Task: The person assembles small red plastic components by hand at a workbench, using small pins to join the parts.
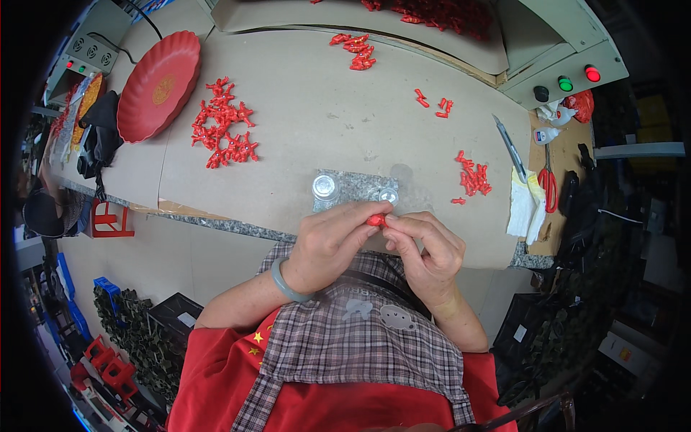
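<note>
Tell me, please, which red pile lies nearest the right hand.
The red pile directly left of the white cloth; others lie farther from the right hand.

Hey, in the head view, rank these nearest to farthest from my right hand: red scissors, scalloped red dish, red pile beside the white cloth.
1. Red pile, ahead, slightly right.
2. Red scissors, farther right.
3. Scalloped red dish, far left.

Red piece (377, 220) between left grip (331, 234) and right grip (430, 248), near grey worktable (295, 101)
</note>
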The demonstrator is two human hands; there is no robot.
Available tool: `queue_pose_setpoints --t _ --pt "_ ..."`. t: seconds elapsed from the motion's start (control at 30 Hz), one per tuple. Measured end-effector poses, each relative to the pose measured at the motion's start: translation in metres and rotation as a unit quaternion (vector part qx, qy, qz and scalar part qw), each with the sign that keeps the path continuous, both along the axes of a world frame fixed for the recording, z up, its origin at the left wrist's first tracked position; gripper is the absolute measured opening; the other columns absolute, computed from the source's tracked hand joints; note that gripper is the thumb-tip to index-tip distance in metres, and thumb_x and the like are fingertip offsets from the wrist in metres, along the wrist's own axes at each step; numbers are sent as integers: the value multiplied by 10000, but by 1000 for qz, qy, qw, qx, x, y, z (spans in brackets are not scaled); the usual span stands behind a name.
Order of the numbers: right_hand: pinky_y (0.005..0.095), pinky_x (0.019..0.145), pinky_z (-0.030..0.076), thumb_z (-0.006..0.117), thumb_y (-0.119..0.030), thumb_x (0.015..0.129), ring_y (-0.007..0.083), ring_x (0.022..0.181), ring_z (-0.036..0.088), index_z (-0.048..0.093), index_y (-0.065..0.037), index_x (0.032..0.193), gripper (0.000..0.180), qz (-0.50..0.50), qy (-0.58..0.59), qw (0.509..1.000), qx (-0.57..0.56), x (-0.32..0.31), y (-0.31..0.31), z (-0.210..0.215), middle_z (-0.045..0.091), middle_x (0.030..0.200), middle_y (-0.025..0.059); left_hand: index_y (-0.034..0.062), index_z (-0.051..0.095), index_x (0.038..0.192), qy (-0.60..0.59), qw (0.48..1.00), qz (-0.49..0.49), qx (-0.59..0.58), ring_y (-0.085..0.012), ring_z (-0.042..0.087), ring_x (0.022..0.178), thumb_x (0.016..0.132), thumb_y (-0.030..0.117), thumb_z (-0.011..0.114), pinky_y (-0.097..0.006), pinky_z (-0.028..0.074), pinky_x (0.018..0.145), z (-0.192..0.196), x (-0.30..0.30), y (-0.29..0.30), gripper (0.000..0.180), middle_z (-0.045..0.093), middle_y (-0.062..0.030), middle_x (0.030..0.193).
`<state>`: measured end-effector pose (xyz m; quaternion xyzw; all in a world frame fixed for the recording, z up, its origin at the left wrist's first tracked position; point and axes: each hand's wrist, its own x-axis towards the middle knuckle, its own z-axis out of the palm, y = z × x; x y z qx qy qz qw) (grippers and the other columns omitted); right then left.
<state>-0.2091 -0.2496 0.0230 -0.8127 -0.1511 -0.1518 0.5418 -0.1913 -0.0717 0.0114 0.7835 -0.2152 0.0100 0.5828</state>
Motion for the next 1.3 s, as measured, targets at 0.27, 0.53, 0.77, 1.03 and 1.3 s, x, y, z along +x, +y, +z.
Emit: queue_pose_setpoints --t 0.27,0.53,0.77,1.03,1.3 --pt "245 534 544 717 90 831 141 642 682 696 27 954 140 11 36 998 48 -4 1 -3 708 846 120 -61 659 1190 -122 992 14 36 -315 732 979 849 -93 666 -357 606 848 0 -2 -3 342 722 -196 1109" --pt "245 528 541 708 80 839 143 637 683 690 29 948 121 12 41 998 47 -5 2 -9 704 850 117 -58 662 1186 -106 993 17 44 -307 734 970 858 -89 658 -353 609 833 -4 -6 -4 330 727 -194 1086" --pt "270 599 575 745 33 828 174 707 700 696 15 973 155 19 45 999 25 -1 -3 -7 710 885 115 -1 683 1200 -13 999 22 32 -237 743 898 907 -13 661 -313 596 769 -3 -6 -5 294 743 -154 1037" --pt "315 634 568 789 -11 789 228 755 698 703 -3 1008 236 18 13 999 -48 5 -9 3 699 926 124 -1 679 1218 18 999 28 5 -213 738 892 917 23 671 -298 583 770 -4 -6 -3 303 745 -147 1038" --pt "330 622 561 753 31 802 250 742 694 689 28 1002 210 31 -71 992 -98 3 -10 -2 688 886 138 -7 675 1195 -4 999 12 35 -240 735 883 919 0 649 -300 579 767 -4 -4 -4 278 737 -157 1012"
